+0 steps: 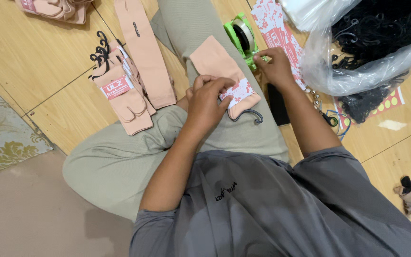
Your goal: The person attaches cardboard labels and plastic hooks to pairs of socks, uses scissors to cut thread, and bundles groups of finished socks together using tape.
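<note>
A peach sock (213,61) with a patterned paper band (237,92) and black hook (250,115) is lying on the person's knee, the left hand (206,101) pinching the band while the right hand (276,68) is gripping the green tape dispenser (242,38) beside a stack of red-and-white labels (278,29).

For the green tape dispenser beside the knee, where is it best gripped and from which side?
Grip the green tape dispenser across its narrow body, fingers on the two long side walls just behind the tape roll, probably coming from above. It lies on the floor with the roll facing up, its long axis angled toward the right hand, which is nearest; the left hand is on the pink sock.
</note>
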